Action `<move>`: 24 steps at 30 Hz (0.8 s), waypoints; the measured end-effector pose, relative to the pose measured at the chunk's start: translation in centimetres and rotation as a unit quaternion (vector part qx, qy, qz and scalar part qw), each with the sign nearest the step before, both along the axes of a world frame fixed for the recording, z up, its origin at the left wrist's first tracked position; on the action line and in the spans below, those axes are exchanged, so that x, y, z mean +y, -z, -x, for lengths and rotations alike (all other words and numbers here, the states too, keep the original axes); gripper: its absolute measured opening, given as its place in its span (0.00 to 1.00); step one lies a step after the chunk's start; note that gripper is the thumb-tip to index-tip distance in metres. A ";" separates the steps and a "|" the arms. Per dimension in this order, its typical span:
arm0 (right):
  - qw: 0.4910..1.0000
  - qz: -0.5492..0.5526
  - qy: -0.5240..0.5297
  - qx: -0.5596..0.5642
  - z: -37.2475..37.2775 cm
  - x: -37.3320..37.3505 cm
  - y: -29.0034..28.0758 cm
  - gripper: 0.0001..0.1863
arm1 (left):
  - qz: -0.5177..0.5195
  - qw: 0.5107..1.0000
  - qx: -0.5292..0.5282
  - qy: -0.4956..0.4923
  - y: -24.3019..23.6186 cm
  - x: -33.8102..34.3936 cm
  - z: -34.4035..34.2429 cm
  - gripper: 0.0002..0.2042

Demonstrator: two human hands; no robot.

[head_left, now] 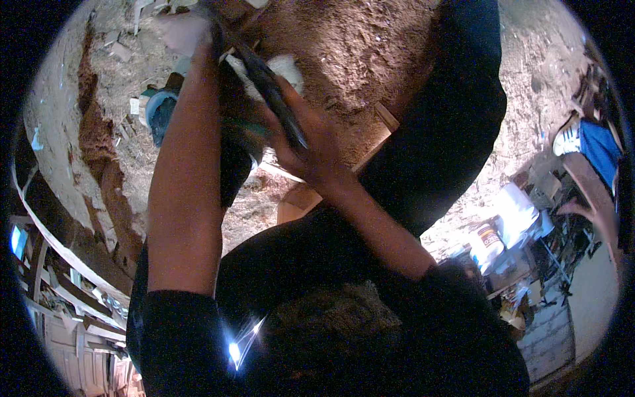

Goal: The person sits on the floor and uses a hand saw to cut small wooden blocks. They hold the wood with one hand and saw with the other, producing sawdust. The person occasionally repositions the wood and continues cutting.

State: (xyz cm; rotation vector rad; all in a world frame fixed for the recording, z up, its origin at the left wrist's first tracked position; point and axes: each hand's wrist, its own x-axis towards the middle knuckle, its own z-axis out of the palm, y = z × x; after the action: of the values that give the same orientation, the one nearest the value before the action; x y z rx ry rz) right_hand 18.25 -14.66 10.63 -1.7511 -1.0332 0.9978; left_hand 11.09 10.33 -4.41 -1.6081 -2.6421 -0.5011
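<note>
My right hand (309, 142) is closed around a long, dark, bar-like tool (268, 83), which slants up and to the left toward my other hand. What kind of tool it is cannot be made out. My left forearm reaches up to the top of the head view, where my left hand (208, 30) is dark and smeared by motion near the tool's far end. Its fingers do not show clearly. A pale chunk (288, 71) lies just beyond my right hand. Below that hand, a light wooden board (297, 202) rests partly hidden by my dark-clothed leg.
A blue bucket-like container (161, 112) stands left of my left forearm. On the right are a white labelled tub (486, 245), cluttered scraps, and a person's blue-trousered leg (598, 149) with a white shoe. A wood block (387, 117) lies against my leg on rough, dusty ground.
</note>
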 end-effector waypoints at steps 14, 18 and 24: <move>0.986 0.131 -0.050 0.092 -1.3 3.0 -0.6 0.29 | -0.004 0.999 0.032 -0.013 1.2 1.0 1.3 0.29; 0.998 -0.007 0.035 0.052 -0.2 -2.1 -0.1 0.29 | -0.035 0.999 0.004 0.009 0.8 1.2 0.5 0.28; 0.995 0.087 -0.025 0.051 -0.5 2.0 -0.7 0.32 | -0.012 0.999 0.000 -0.030 -1.9 -1.0 -1.9 0.28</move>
State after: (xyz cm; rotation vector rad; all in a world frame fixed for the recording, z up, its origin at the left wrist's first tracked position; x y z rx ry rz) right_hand 18.77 -12.67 11.38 -1.7999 -0.9529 1.2270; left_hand 13.00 9.37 -2.46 -1.5186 -2.6634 -0.5299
